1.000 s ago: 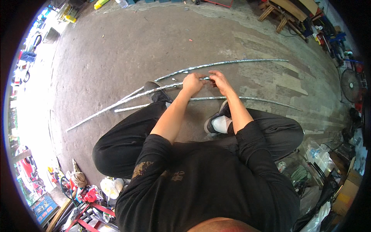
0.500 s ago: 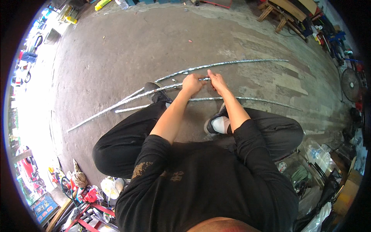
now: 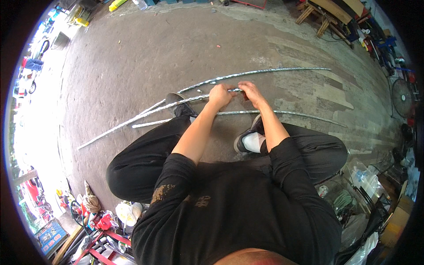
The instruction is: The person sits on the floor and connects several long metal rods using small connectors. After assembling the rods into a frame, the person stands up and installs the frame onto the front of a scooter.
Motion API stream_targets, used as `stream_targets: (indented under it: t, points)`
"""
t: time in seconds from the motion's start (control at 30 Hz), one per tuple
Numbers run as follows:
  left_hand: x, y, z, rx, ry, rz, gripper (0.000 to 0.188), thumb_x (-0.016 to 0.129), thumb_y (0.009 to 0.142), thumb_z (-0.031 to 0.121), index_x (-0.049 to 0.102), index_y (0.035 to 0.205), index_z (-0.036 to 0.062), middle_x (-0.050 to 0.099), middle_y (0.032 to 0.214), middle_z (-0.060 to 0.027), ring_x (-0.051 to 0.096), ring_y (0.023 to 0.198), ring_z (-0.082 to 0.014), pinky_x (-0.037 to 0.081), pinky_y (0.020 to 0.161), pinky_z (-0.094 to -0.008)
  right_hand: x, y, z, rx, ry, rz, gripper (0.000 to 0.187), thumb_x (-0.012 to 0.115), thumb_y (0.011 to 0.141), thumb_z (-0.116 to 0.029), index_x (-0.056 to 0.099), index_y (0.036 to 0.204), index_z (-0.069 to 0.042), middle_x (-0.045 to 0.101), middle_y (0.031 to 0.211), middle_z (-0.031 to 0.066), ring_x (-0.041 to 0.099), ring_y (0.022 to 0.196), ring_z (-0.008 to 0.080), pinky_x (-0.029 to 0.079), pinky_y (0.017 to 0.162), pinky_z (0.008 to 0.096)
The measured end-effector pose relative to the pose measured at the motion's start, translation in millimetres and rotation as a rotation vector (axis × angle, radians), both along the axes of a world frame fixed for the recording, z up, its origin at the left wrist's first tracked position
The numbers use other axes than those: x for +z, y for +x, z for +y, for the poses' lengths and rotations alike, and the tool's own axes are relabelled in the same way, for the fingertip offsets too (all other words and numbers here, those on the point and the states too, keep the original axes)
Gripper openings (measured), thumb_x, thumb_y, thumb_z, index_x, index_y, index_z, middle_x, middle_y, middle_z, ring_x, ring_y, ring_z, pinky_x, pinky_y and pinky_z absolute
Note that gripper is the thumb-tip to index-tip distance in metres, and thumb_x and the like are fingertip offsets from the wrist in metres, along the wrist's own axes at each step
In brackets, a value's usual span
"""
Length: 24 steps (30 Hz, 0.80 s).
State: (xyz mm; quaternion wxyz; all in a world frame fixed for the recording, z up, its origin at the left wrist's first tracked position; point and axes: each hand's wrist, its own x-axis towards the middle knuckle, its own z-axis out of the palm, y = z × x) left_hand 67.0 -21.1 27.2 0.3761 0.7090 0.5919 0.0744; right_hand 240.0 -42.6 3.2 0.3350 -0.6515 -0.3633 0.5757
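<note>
A long, thin silver rod (image 3: 128,122) with a crinkled, shiny surface runs slantwise from the lower left, over my left shoe, up to my hands. My left hand (image 3: 220,96) is closed round it near its right end. Bent fingers of my right hand (image 3: 251,93) are at that end, just right of the left hand; the thumb's grip is partly hidden. Farther off, a second silver rod (image 3: 260,71) lies on the floor. A third silver rod (image 3: 291,113) lies nearer, passing beneath my forearms. Small silver pieces (image 3: 200,91) lie beside my left hand.
I sit low on a concrete floor (image 3: 145,53), knees spread, with my left shoe (image 3: 178,104) and right shoe (image 3: 242,142) near the rods. A wooden stand (image 3: 320,20) is at the far right, a fan (image 3: 402,97) at the right edge. Clutter and a red frame (image 3: 98,255) fill the lower left.
My right hand's fingers have bent over toward the rod's end, and its raised finger has come down. My left hand keeps its hold in the same place.
</note>
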Motion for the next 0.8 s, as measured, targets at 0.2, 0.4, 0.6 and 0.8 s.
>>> stream_targets:
  t: [0.2, 0.4, 0.6, 0.8]
  points:
    - [4, -2, 1, 0.003, -0.074, -0.084, 0.036, 0.076, 0.080, 0.036, 0.074, 0.112, 0.0205, 0.073, 0.103, -0.0136, 0.070, 0.091, -0.0297, 0.054, 0.083, -0.0397, -16, 0, 9, 0.036, -0.099, -0.041, 0.031, 0.057, 0.096, -0.028, 0.066, 0.107, -0.001, 0.065, 0.085, 0.0085, 0.059, 0.074, 0.0188, 0.047, 0.062, 0.0345]
    - [0, 0, 0, 0.017, -0.036, -0.088, 0.037, 0.076, 0.079, 0.036, 0.074, 0.112, 0.0196, 0.073, 0.103, -0.0136, 0.070, 0.093, -0.0299, 0.054, 0.083, -0.0395, -6, -3, 2, 0.030, 0.045, -0.015, 0.036, 0.056, 0.097, -0.033, 0.066, 0.105, 0.000, 0.065, 0.087, 0.0115, 0.061, 0.079, 0.0179, 0.049, 0.065, 0.0343]
    - [-8, -3, 0, -0.015, 0.045, -0.068, 0.037, 0.077, 0.077, 0.038, 0.075, 0.111, 0.0249, 0.072, 0.104, -0.0142, 0.069, 0.095, -0.0332, 0.053, 0.085, -0.0424, -4, -3, 4, 0.020, -0.115, 0.072, 0.034, 0.057, 0.096, -0.032, 0.067, 0.108, -0.002, 0.064, 0.084, 0.0085, 0.056, 0.068, 0.0143, 0.044, 0.053, 0.0319]
    - [-6, -2, -1, -0.015, 0.067, -0.085, 0.035, 0.076, 0.079, 0.035, 0.075, 0.111, 0.0198, 0.073, 0.099, -0.0125, 0.070, 0.093, -0.0299, 0.054, 0.082, -0.0397, -19, -6, 8, 0.038, 0.017, -0.085, 0.035, 0.053, 0.100, -0.037, 0.067, 0.108, -0.006, 0.052, 0.061, -0.0001, 0.045, 0.048, 0.0106, 0.037, 0.044, 0.0280]
